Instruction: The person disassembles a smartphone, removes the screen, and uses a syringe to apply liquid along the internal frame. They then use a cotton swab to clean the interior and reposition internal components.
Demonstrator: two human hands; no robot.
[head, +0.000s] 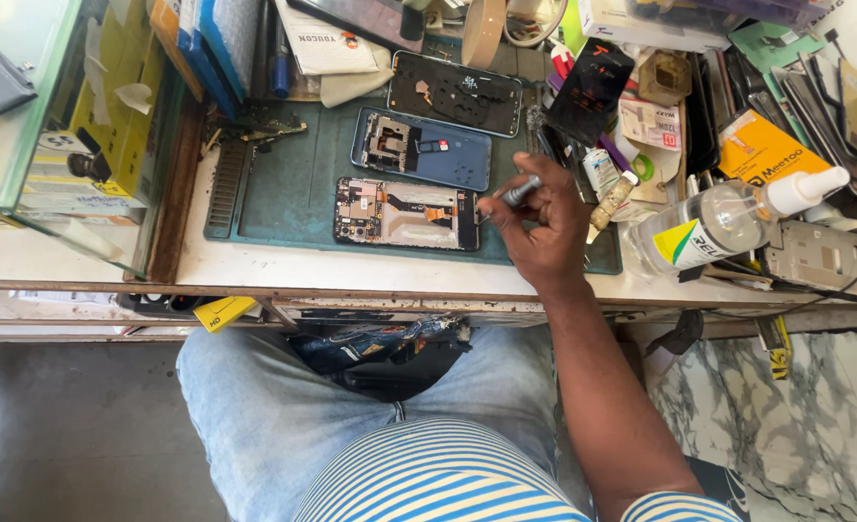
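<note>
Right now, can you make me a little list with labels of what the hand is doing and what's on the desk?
Right hand: grips a slim grey metal screwdriver, tip at the nearest opened phone's right end
Left hand: not in view
Nearest opened phone: back off, insides showing
Middle phone: blue, also opened
Surface: dark green work mat
Right side: clear plastic bottle with white nozzle, lying down

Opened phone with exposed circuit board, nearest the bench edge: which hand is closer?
Right. The right hand holds a grey screwdriver at the right end of the opened phone; the left hand is out of view.
</note>
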